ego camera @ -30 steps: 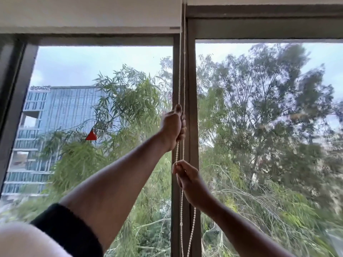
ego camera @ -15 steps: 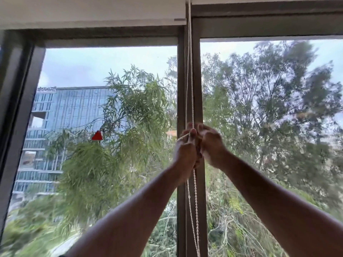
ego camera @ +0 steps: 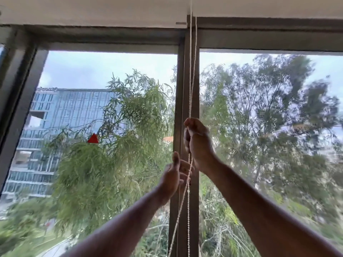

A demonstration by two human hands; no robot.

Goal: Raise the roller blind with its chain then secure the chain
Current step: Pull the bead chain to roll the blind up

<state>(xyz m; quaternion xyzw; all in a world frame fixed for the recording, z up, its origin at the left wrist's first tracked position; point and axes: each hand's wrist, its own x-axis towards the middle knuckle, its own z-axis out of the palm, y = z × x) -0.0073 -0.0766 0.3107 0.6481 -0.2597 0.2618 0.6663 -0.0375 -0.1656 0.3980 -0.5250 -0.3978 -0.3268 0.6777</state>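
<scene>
Up against the centre window post [ego camera: 187, 86], the white bead chain [ego camera: 191, 75] hangs from the top edge, where the roller blind [ego camera: 89, 12] sits rolled almost fully up as a pale band above the glass. Right hand [ego camera: 197, 140] is the higher one, fingers curled round the chain in a fist, w/ both strands running down out of it. Left hand [ego camera: 173, 175] sits lower & just left, thumb pointing up, fingers partly curled; one strand passes across it, but can't tell if it's pinched or only touching. Chain carries on down past the bottom edge. Far outside: blurred trees [ego camera: 118, 145], glass building [ego camera: 61, 127] at left.
</scene>
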